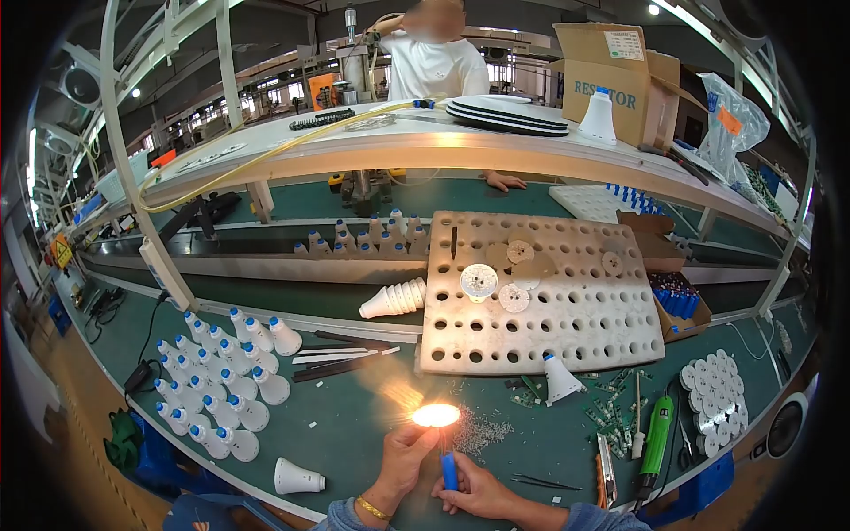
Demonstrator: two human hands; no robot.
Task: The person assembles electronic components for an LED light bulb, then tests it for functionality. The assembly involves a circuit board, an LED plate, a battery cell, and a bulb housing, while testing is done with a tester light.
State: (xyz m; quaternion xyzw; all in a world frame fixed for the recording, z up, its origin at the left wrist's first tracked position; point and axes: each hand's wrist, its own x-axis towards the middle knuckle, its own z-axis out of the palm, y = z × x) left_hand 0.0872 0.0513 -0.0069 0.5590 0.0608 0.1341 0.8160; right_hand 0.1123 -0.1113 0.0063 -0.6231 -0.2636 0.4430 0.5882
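Observation:
My left hand (403, 462) pinches the edge of a brightly glowing round LED board (436, 415); glare hides its surface. Just below the light, my right hand (478, 492) has its fingers closed around a blue cylinder (450, 472), with thin leads faintly showing between cylinder and board. Tiny pale pieces (478, 431) are scattered on the green mat behind my hands. To the left, a white bulb housing (298, 476) lies on its side. Black tweezers (544, 483) rest to the right of my right hand.
Blue-tipped bulb housings (221, 376) stand at left. A holed foam board (567, 332) carries round boards (479, 281). At right are a green electric screwdriver (657, 438), stacked discs (714, 403) and a box of blue cylinders (677, 301). Across the overhead shelf (407, 146) stands a person (436, 66).

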